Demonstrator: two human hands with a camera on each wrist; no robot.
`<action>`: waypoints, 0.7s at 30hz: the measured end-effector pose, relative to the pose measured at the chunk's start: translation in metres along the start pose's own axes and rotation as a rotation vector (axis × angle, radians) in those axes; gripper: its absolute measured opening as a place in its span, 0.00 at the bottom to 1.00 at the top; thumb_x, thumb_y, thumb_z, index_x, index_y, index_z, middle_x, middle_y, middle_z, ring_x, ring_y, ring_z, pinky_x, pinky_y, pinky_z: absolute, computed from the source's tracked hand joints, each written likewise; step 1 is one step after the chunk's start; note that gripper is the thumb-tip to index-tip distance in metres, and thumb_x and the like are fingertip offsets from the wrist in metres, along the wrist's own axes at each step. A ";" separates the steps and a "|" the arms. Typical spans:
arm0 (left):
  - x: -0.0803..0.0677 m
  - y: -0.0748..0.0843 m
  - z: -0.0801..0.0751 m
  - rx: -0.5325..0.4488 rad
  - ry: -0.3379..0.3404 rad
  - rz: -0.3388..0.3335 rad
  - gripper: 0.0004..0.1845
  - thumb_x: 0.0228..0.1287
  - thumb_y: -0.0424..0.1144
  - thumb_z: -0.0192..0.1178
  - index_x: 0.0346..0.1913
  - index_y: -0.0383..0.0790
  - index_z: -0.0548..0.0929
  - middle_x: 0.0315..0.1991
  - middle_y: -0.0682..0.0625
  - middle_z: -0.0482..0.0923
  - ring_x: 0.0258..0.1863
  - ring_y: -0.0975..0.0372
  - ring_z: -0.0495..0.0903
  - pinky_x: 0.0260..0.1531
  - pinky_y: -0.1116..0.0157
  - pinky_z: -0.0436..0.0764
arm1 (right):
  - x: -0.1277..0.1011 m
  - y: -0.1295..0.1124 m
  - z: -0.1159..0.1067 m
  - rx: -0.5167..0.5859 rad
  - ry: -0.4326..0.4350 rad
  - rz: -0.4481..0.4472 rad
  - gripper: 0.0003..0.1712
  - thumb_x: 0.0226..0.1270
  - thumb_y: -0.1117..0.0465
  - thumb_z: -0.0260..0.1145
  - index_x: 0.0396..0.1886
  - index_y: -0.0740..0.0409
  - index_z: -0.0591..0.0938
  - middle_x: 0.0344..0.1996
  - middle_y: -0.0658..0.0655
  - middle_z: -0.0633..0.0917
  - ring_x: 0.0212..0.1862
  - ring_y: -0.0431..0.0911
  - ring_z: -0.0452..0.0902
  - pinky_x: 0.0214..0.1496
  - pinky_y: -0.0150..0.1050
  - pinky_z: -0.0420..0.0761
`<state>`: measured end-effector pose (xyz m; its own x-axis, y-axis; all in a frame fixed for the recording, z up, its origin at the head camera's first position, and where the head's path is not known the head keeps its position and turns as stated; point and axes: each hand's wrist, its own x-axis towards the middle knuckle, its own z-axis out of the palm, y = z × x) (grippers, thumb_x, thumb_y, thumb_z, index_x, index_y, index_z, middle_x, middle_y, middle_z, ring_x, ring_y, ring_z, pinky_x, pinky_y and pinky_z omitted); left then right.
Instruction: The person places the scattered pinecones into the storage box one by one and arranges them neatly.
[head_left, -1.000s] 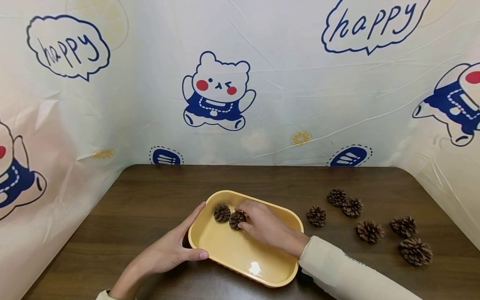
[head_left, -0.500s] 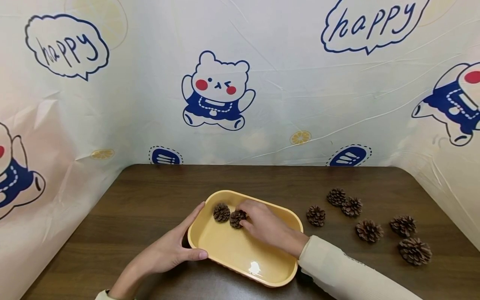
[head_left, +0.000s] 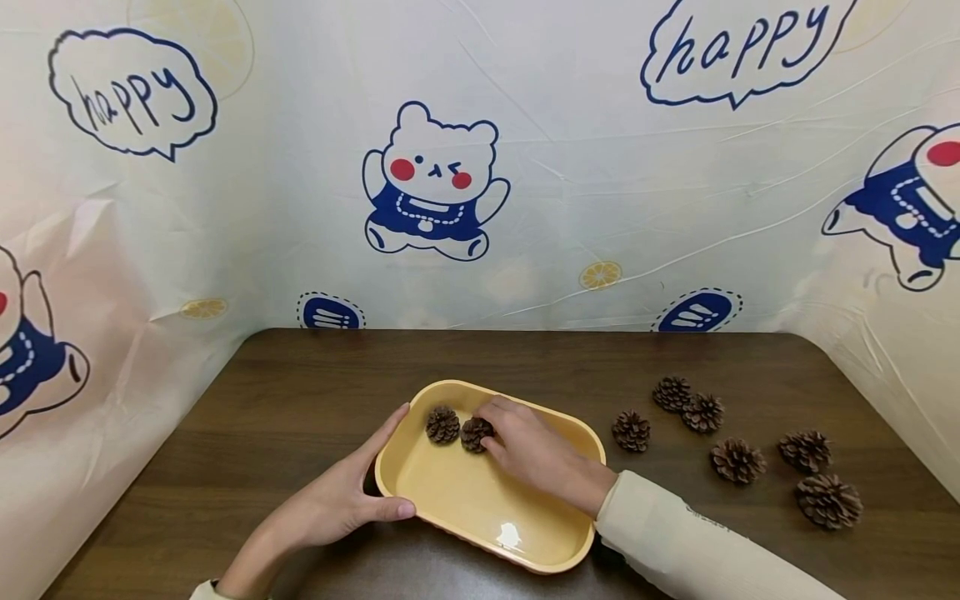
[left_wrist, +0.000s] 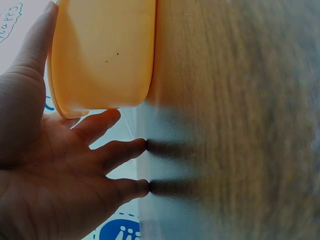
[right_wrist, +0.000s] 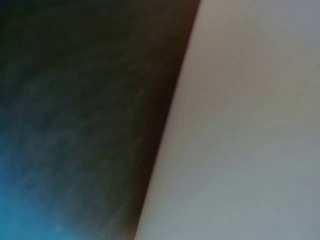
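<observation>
A yellow rectangular plastic tray (head_left: 480, 508) stands at an angle on the table. Two brown pine cones lie in it. The left one (head_left: 442, 425) sits untouched by the far left corner. My right hand (head_left: 528, 446) reaches into the tray and grips the other pine cone (head_left: 476, 435) between thumb and fingers, partly covering it. At the tray's left end, my left hand (head_left: 337, 500) spans the outside with thumb and fingers spread. In the left wrist view, its fingers (left_wrist: 122, 150) are fairly straight and touch or nearly touch the tray's end and the tabletop.
Several loose pine cones lie right of the tray, among them one near its rim (head_left: 632, 432), a large one (head_left: 828, 502) and one between (head_left: 738, 461). A printed curtain (head_left: 540, 208) closes off the back of the dark wooden table (head_left: 315, 375). The right wrist view is blurred.
The gripped pine cone has shifted very slightly right and up inside the tray, along with my right fingertips. My left hand and the tray hold their place.
</observation>
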<state>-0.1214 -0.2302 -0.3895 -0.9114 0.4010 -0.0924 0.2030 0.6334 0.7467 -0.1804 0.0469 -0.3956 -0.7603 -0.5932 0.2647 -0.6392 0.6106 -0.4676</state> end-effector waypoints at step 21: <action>0.000 0.001 0.000 -0.014 -0.006 0.012 0.61 0.61 0.56 0.75 0.86 0.61 0.41 0.86 0.44 0.48 0.80 0.43 0.56 0.73 0.37 0.61 | -0.001 0.000 0.000 -0.026 0.019 0.003 0.15 0.69 0.70 0.70 0.54 0.67 0.84 0.51 0.61 0.86 0.55 0.53 0.85 0.60 0.46 0.85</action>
<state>-0.1214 -0.2298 -0.3887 -0.9068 0.4123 -0.0877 0.2084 0.6195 0.7568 -0.1799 0.0477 -0.3955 -0.7643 -0.5812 0.2793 -0.6392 0.6259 -0.4468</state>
